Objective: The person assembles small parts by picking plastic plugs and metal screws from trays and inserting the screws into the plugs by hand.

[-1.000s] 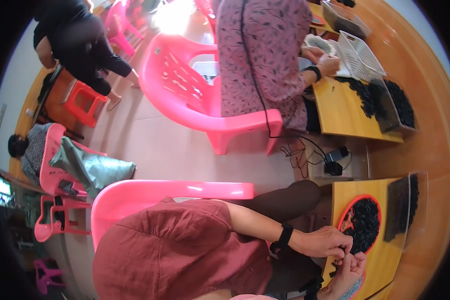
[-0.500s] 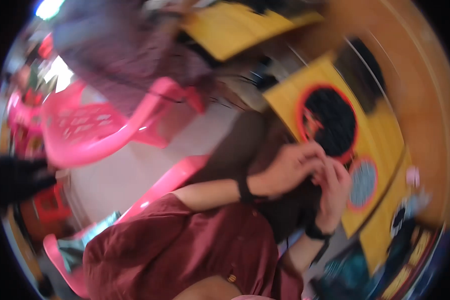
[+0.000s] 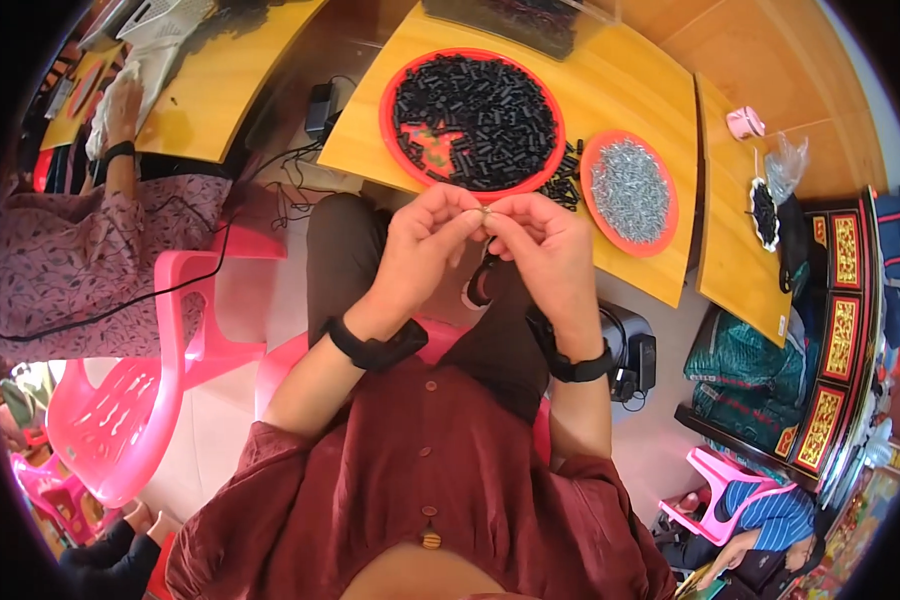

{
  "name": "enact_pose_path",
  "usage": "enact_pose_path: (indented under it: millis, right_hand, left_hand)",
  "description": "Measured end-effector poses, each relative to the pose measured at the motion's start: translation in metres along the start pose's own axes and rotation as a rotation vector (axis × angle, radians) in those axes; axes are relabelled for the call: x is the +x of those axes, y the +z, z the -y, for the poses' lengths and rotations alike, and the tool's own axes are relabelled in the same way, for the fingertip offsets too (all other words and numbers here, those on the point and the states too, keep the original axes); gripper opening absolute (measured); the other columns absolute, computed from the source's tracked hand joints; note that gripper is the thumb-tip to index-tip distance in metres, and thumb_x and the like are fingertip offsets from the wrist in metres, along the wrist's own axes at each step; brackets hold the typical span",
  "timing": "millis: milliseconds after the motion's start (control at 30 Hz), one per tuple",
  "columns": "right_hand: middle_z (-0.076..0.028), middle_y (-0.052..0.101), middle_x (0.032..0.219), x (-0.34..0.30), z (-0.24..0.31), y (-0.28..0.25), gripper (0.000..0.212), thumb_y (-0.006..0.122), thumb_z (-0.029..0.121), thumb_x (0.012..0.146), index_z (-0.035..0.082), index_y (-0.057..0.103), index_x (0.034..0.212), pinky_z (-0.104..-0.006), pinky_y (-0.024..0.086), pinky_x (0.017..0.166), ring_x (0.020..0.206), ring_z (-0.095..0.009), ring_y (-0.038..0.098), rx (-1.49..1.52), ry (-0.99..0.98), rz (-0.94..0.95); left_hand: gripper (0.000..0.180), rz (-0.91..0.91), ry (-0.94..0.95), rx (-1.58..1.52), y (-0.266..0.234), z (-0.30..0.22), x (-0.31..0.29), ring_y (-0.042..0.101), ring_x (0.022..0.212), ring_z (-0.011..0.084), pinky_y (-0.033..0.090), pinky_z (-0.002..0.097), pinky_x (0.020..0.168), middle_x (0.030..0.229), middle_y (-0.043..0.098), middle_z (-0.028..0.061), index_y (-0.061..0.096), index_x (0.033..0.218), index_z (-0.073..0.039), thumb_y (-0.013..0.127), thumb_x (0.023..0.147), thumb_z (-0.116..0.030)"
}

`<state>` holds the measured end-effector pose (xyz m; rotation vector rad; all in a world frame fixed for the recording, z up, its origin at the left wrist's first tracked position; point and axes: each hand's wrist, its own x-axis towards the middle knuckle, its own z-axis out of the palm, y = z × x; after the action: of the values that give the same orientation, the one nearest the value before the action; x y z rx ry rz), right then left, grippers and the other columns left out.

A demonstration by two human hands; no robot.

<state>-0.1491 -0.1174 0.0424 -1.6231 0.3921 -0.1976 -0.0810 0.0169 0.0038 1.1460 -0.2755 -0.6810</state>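
Note:
My left hand (image 3: 420,250) and my right hand (image 3: 550,245) meet above my lap, just short of the table edge. Thumbs and forefingers of both are pinched together around something tiny, too small to make out. Right beyond the fingertips lies a round red tray (image 3: 388,125), heaped with small black tube-like pieces (image 3: 485,115). A smaller orange-red tray (image 3: 673,195) to its right carries many thin silver metal pieces (image 3: 630,190). Several loose black pieces (image 3: 564,180) lie on the table between the two trays.
The yellow wooden table (image 3: 650,80) joins another yellow board (image 3: 735,250) at right. A pink chair (image 3: 120,420) and a person in a patterned garment (image 3: 80,260) are on my left. Cables (image 3: 290,180) hang near the table. Other people sit at lower right.
The whole view has swung round and sharpened, so the trays now lie straight ahead. Both hands stay together at the fingertips, now in front of the red tray.

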Motion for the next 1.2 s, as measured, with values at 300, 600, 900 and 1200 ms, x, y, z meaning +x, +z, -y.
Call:
enact_pose_path:
  millis: [300, 600, 900, 1200]
  right_hand:
    - [-0.015, 0.066, 0.076, 0.033, -0.027, -0.092, 0.019, 0.064, 0.015, 0.084, 0.000, 0.065, 0.096, -0.0339, 0.048, 0.060, 0.061, -0.022, 0.061, -0.841, -0.289, -0.594]
    - [-0.006, 0.063, 0.078, -0.003, 0.011, 0.009, 0.012, 0.066, 0.006, 0.082, 0.000, 0.069, 0.092, -0.0212, 0.045, 0.058, 0.064, -0.008, 0.057, -0.276, -0.248, -0.058]
    - [-0.009, 0.065, 0.077, 0.002, -0.013, 0.022, 0.009, 0.064, 0.004, 0.083, -0.002, 0.066, 0.089, -0.0258, 0.048, 0.061, 0.067, -0.014, 0.062, -0.139, -0.250, -0.221]
    - [-0.010, 0.063, 0.084, -0.006, -0.018, 0.050, 0.010, 0.063, 0.002, 0.084, 0.000, 0.066, 0.093, -0.0270, 0.048, 0.065, 0.072, -0.019, 0.062, -0.286, -0.345, -0.218]
  left_hand:
    - [0.011, 0.075, -0.310, -0.401, -0.006, -0.008, 0.003, 0.041, 0.053, 0.0052, 0.033, 0.0175, 0.049, 0.086, 0.062, 0.0036, 0.054, 0.099, -0.007, 0.049, 0.097, -0.017]
    - [0.014, 0.160, -0.279, -0.408, -0.011, -0.006, -0.002, 0.039, 0.052, 0.0053, 0.032, 0.0182, 0.048, 0.082, 0.060, 0.0019, 0.054, 0.100, -0.007, 0.047, 0.098, -0.018]
    - [0.016, -0.011, -0.253, -0.596, -0.022, -0.003, -0.004, 0.057, 0.076, 0.0074, 0.046, 0.0188, 0.065, 0.101, 0.065, 0.0042, 0.054, 0.103, -0.008, 0.050, 0.097, -0.022]
    - [0.022, -0.090, -0.289, -0.660, -0.034, -0.001, -0.003, 0.059, 0.102, 0.0135, 0.048, 0.0269, 0.086, 0.121, 0.059, 0.0080, 0.052, 0.108, -0.009, 0.049, 0.098, -0.028]
